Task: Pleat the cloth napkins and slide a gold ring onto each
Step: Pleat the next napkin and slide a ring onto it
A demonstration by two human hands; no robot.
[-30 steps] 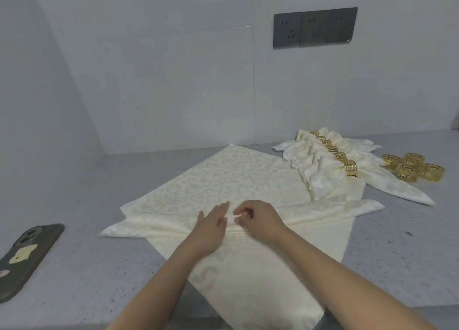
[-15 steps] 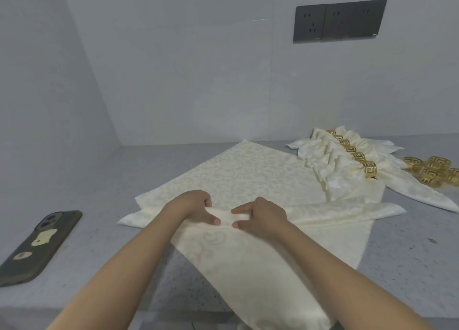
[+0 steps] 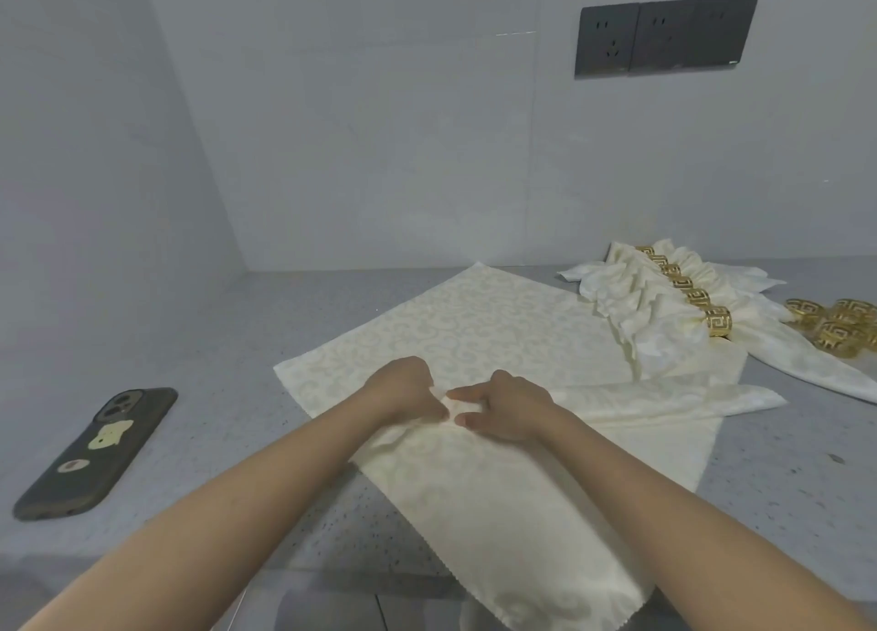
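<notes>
Grey speckled counter runs to a plain pale wall at the far side and another on the left, the two meeting in a corner; a dark socket strip sits high on the far wall.

At the left, a phone lies face down, well apart from the cloth, its long axis running near-left to far-right. Bare counter lies between it and the napkin.

Centre, the napkin is spread as a diamond, one corner pointing far toward the wall, the opposite corner hanging over the near counter edge. A pleat crosses it from left to right, its long axis lying across the counter and its right tip pointing right, past the cloth's edge.

The left hand has its fingers curled and pinches the pleat at the middle. The right hand, touching close beside it, pinches the same fold between forefinger and thumb, the other fingers curled under.

At the far right lies a row of finished napkins, each gathered in a gold band, their near edge resting on the spread cloth. Just right of them, loose rings cluster at the frame's edge.
</notes>
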